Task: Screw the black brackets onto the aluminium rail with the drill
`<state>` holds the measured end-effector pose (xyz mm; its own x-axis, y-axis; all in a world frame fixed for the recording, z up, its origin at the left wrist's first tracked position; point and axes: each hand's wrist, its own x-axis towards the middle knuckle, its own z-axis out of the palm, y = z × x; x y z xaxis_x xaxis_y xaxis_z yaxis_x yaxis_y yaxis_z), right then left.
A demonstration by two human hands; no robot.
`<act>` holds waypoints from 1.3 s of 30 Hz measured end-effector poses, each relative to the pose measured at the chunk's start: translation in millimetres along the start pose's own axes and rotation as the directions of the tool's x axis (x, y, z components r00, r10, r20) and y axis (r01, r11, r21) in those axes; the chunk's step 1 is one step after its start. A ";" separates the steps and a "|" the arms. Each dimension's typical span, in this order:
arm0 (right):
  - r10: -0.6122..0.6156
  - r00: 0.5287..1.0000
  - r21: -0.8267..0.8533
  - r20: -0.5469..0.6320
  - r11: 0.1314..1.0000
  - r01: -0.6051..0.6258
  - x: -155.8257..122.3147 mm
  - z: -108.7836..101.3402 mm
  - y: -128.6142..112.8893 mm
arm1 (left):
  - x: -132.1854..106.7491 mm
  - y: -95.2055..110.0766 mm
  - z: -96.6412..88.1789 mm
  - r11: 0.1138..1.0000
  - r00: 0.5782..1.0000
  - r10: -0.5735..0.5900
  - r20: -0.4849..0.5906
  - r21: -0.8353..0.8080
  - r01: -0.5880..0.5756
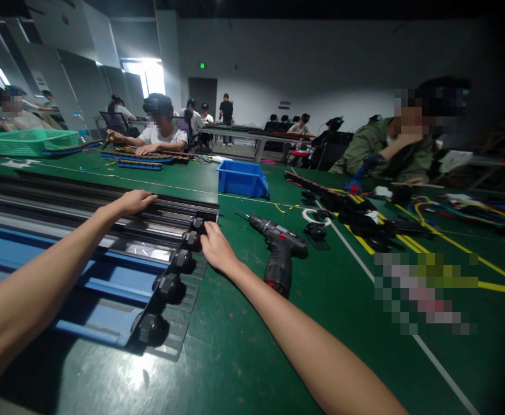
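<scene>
So on the left of our green table [235,357] there's a row of long rails [118,291], our left hand [133,203] lying over the far ones, fingers close together, can't tell if they're gripping. Our right hand [218,249] is at their right end by the far black knobs [191,239], grip unclear too, then a blue bin [244,185] farther back and a drill [280,245] further right.

Through head camera I see left hand [135,202] resting on dark rails [178,214], right hand [218,248] at black end fittings [183,261]; drill [281,245] on green desk [221,351], blue bin [240,180] beyond.
</scene>
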<state>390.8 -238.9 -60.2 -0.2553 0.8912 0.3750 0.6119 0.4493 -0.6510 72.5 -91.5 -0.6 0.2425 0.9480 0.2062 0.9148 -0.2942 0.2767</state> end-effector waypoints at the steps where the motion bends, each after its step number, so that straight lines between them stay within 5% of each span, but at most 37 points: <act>1: 0.001 1.000 0.001 -0.002 1.000 -0.001 0.0 -0.1 -0.1 | -1.5 7.4 -3.5 0.997 0.997 0.062 -0.040 0.045 -0.060; 5: -0.005 1.000 -0.001 -0.010 1.000 0.005 0.1 0.3 1.2 | -11.5 56.1 -17.2 0.969 0.954 0.241 -0.179 0.101 -0.226; 8: -0.006 1.000 -0.001 -0.022 1.000 0.006 0.4 1.6 2.7 | -22.6 97.6 -18.9 0.948 0.947 0.317 0.057 -0.002 -0.317; 12: 0.001 1.000 0.001 -0.031 1.000 -0.001 0.7 3.0 3.5 | -36.4 126.4 -11.5 0.928 0.876 0.371 0.310 -0.162 -0.335; 21: 0.002 1.000 -0.010 -0.028 1.000 -0.002 1.2 1.9 2.9 | -38.0 116.1 -0.8 0.873 0.841 0.427 0.332 -0.396 -0.287; 39: 0.004 0.998 0.016 -0.065 1.000 -0.003 1.5 3.2 2.9 | -36.6 123.2 1.0 0.828 0.803 0.505 0.317 -0.439 -0.348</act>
<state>389.8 -236.1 -63.6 -0.2039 0.8870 0.4142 0.6009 0.4475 -0.6623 176.6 -162.4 25.1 0.7589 0.6512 0.0078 0.5318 -0.6265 0.5698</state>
